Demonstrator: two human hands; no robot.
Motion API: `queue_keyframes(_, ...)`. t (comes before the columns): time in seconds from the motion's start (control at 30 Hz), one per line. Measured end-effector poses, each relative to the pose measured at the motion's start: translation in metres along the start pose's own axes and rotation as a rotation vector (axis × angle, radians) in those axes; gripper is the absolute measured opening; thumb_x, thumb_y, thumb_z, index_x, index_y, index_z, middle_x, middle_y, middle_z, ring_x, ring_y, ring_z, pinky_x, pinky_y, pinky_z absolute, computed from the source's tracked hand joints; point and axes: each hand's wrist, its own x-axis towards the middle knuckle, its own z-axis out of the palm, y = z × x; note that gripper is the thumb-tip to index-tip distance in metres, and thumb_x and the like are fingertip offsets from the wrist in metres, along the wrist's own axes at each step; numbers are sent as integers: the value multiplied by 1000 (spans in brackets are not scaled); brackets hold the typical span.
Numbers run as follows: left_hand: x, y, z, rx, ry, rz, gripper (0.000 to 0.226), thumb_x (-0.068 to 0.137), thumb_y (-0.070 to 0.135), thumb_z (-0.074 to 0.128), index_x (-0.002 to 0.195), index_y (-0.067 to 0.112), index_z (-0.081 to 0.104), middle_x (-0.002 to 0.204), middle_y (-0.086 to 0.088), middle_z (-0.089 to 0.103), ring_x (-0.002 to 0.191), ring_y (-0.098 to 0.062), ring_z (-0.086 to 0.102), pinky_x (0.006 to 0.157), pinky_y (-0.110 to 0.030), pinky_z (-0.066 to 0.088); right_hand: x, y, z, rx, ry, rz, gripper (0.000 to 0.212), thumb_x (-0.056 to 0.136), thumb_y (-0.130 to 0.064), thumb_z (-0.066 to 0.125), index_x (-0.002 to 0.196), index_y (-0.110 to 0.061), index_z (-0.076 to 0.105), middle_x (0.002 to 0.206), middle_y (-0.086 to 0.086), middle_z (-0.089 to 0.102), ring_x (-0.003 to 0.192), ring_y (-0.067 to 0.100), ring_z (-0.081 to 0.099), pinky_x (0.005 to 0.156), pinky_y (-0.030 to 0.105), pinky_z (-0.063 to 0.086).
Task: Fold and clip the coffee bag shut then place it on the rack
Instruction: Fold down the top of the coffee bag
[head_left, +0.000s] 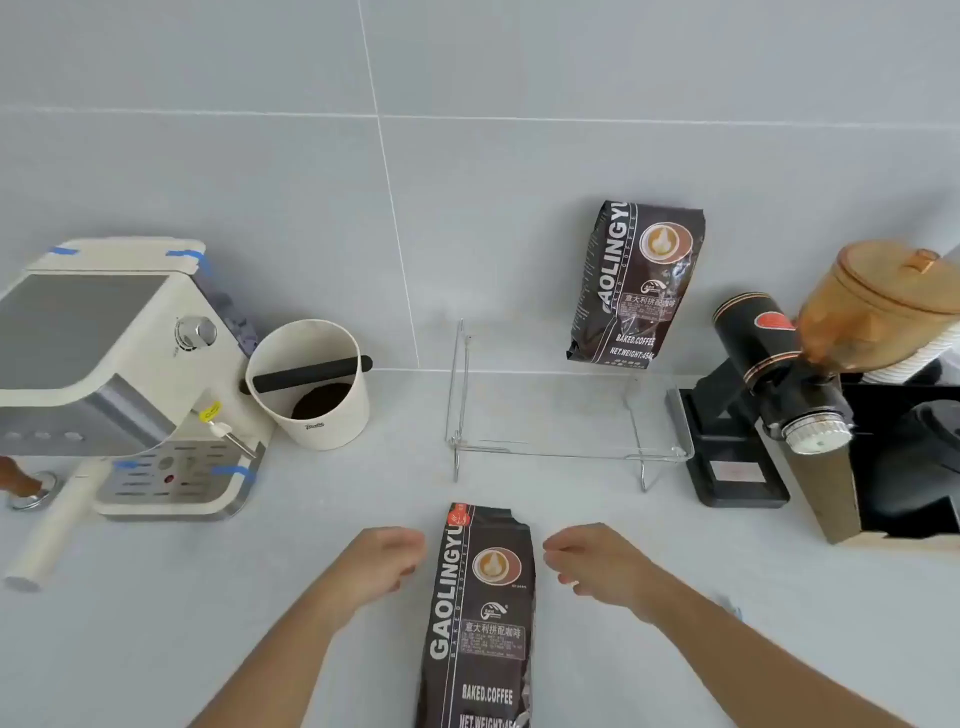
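- My left hand (387, 558) is bare: no glove, no ring that I can see, no watch at the wrist.
- My right hand (597, 564) is bare too, with nothing on the fingers or the wrist.
- Both my forearms are uncovered all the way to the near edge of the view; no sleeve or cuff shows on either one.
- My fingernails are too blurred to tell.
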Motion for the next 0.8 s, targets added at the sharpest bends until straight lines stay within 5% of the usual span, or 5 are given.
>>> queue_keyframes(0.13,5,-2,18,-172,-3,-35,15,85,24,62,83,13,72,85,-10,68,76,-19,56,71,-28,44,9,8,21,23,50,-9,38,82,-27,60,94,9,58,77,5,48,72,18,43,68,30,36)
queue_keyframes(0.23,9,3,31,-240,-36,-50,25,83,24,62,91,3,74,94,-17,77,77,-21,65,80,-32,52,18,9,28,102,72,30,23,83,-30,59,78,-9,66,72,1,51,69,18,44,68,30,37)
queue_keyframes(0.53,23,11,48,-222,28,-70,24,85,24,65,92,2,73,89,-16,79,82,-32,74,84,-43,56,34,3,37,315,70,105,19,83,-18,64,64,-17,64,68,5,60,66,21,50,67,33,42)
queue_keyframes(0.67,20,11,51,-292,69,-68,16,88,18,64,85,3,66,92,-24,76,72,-29,71,69,-38,57,28,0,36,426,26,71,9,89,-10,63,84,-9,70,80,7,69,69,18,63,64,26,51)
queue_keyframes(0.8,6,14,52,-418,85,-51,11,90,14,63,84,5,66,82,-20,77,67,-30,72,63,-37,58,18,-5,41,416,107,12,24,88,-11,65,65,-18,70,57,-7,65,56,11,54,61,26,41)
